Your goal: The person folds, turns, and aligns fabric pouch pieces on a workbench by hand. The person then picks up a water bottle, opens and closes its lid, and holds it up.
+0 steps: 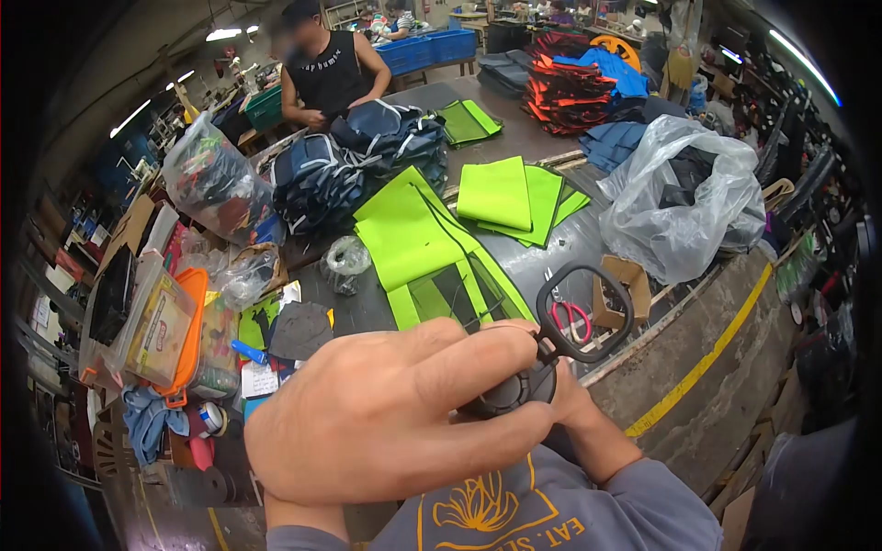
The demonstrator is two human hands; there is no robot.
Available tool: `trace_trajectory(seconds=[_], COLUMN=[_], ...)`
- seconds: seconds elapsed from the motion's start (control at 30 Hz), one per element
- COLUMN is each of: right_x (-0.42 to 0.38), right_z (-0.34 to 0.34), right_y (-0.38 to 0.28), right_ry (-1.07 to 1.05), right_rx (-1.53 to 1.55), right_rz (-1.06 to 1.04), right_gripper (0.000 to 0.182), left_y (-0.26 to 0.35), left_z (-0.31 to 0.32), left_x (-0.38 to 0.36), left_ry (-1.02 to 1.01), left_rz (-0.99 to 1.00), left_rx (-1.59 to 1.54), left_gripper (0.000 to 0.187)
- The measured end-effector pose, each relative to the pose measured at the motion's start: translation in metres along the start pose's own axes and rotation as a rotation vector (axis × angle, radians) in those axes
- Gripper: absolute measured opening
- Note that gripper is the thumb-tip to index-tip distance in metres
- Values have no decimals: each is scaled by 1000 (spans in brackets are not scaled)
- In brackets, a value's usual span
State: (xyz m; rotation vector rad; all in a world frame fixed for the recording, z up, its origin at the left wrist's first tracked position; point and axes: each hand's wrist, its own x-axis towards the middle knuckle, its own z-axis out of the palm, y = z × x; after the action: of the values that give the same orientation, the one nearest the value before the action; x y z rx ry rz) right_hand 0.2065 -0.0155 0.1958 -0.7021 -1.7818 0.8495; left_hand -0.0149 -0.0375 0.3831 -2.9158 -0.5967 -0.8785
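Observation:
Close to the camera, my left hand (404, 399) is closed, with its thumb and fingers pinching a pair of black-framed eyeglasses (631, 321). One rim sticks out to the right of the fingers, and a dark rounded part (505, 390) shows between them. My right hand (571, 397) is just behind, near the glasses; its fingers are mostly hidden by my left hand. Beyond the hands, bright green fabric pieces (404, 234) with dark edging and mesh lie on the worktable (551, 262). Red-handled scissors (571, 321) lie behind the rim.
A co-worker (331, 69) stands across the table behind piled dark blue fabric pieces (317, 179). Clear plastic bags (684, 197) stand at right and left. Orange-trimmed stacks (565, 87) are at the back. A tape roll (347, 262) and an orange-rimmed bin (188, 331) are on the left.

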Motion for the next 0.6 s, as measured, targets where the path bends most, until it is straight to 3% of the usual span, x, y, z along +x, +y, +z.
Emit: trace_trajectory(seconds=[0.2,0.27,0.33,0.43,0.47,0.53,0.6], right_x=[13,16,20,32,36,47,59], right_z=[5,10,9,3,2,1,-4], right_y=[-10,-25,-33,-37,-39,-45,-53], right_ry=[-193,-244,-270,-283,-276,-171,-96], right_rx=[-362,123,364,-21,-24,9,6], right_rz=[-306,-70,48,-303,-308,-415,-521], right_gripper=[77,72,70,62,62,57,52], left_y=[-22,-38,-63,-112,-134,-166,-211], left_z=[13,22,32,50,62,93,142], left_x=[28,35,38,20,7,-28,-77], left_ry=[-31,-51,127,398,504,666,765], left_rz=[48,28,-47,-199,-236,-560,-682], left_rx=[-328,-370,-445,-617,-652,-509,-174], left_gripper=[37,41,48,50,48,28,19])
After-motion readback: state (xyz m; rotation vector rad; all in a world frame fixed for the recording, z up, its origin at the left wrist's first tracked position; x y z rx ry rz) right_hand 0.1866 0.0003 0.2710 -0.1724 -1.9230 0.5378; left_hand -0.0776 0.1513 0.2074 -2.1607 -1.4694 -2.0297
